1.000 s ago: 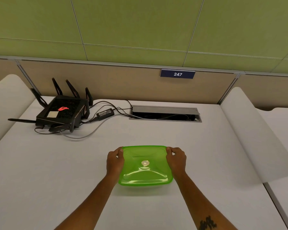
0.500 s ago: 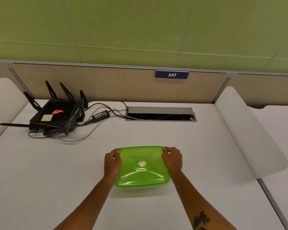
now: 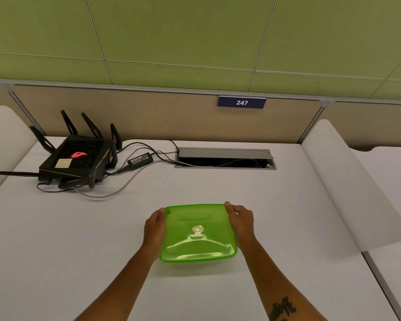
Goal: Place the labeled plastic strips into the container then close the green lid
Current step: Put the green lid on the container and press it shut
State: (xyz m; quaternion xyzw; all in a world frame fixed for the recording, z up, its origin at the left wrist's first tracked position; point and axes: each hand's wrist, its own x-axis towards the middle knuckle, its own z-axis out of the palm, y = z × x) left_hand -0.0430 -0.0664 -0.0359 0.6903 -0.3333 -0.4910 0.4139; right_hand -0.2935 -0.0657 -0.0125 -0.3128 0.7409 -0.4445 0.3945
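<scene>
Both hands' grip flanks translucent green lid point(image 3: 198, 232) (square, domed); glossy.

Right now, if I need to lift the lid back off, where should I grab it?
Probably the small round knob at the middle of the lid, pinched from straight above. It stands up from the domed top and is clear. The left hand and right hand cover the side edges, so these are the harder option.

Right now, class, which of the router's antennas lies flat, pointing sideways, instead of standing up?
The long antenna at the router's front-left corner: it lies level, pointing left over the desk, while the others angle upward.
</scene>
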